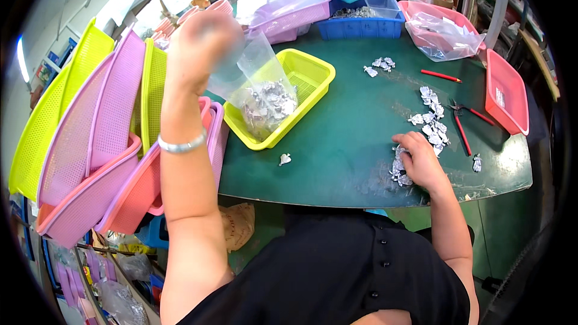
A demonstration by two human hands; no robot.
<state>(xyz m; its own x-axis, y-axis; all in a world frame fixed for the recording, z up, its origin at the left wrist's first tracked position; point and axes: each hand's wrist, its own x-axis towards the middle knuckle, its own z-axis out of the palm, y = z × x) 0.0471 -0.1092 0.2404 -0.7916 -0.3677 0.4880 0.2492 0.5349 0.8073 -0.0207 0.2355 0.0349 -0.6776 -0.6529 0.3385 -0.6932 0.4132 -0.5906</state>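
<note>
My left hand (205,45) is raised high at the left, its fingers smeared by motion, so their grip is unclear. The hand overlaps the upper edge of a clear plastic bag (253,63). Small silver metal pieces (271,101) fill the bag's lower part, which rests in a yellow-green basket (310,93). Low on the right, my right hand (421,159) has its thumb and forefinger apart over a cluster of similar silver pieces (397,168). Just beyond its fingers lies a larger group of pieces (432,120). One leaf-shaped piece (285,159) lies alone before the basket.
Red-handled pliers (462,123) and a red pencil (441,76) lie on the green table (355,120). A pink basket (507,93) tilts at the right edge. Blue bins (361,29) stand at the back. Stacked coloured baskets (108,108) crowd the left side.
</note>
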